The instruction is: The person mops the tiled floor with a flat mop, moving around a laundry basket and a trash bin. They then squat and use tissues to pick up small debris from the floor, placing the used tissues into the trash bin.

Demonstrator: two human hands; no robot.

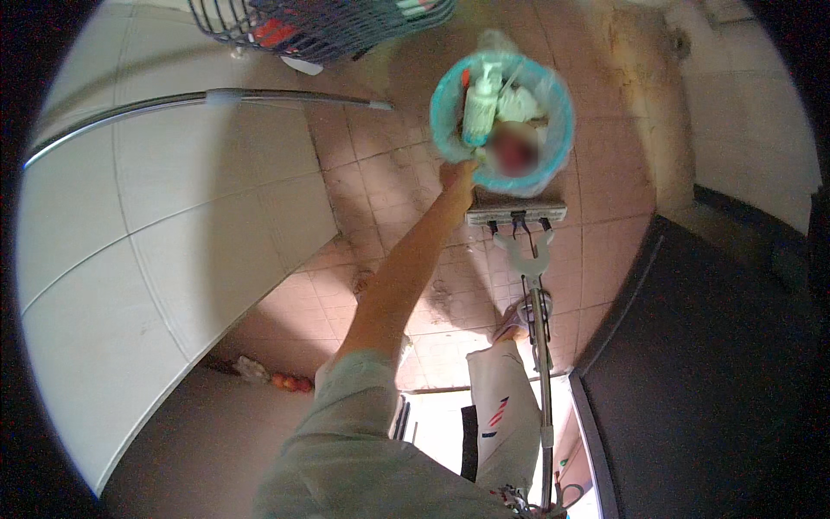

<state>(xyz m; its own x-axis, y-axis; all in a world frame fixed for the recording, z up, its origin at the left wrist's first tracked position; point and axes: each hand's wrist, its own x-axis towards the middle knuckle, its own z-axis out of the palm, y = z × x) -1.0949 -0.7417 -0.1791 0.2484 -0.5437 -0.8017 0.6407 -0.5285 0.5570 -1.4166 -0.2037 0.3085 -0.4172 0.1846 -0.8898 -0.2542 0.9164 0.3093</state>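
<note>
My left arm reaches forward, and my left hand (458,175) is closed on the near left rim of a blue trash bin (439,108) with a clear plastic liner. Inside the bin lie a pump bottle (482,111), a crumpled white bag or tissue (519,105) and a blurred reddish thing (513,149). Just in front of the bin is the flat head of a sponge mop (517,214). Its metal handle runs back toward me along my right side. At the lower edge, by the handle's end, dark clutter hides the fingers of my right hand.
A dark slatted basket (328,30) holding red and white things stands at the far left. Another metal pole (294,96) leans across the pale tiled surface (164,233). Red round produce (291,381) lies lower left. A dark panel (692,363) bounds the right, and my shoe (536,310) is on the tiles.
</note>
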